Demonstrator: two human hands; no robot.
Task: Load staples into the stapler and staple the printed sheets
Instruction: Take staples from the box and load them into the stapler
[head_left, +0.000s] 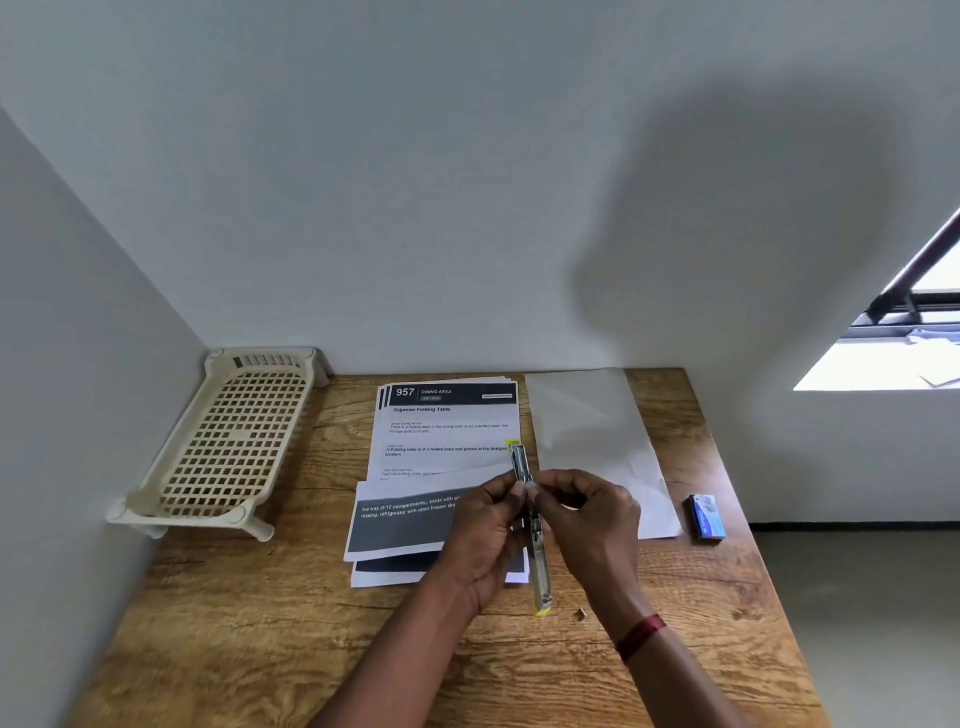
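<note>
Abutting white walls, wooden table, printed sheets, cream rack, window

Bare table front-left; basket blocks the left corner.

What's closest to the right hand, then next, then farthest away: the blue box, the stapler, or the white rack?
1. The stapler: pinched by the right hand, in the middle.
2. The blue box: lying on the table, off to the right.
3. The white rack: far left, in the corner by the wall.
</note>
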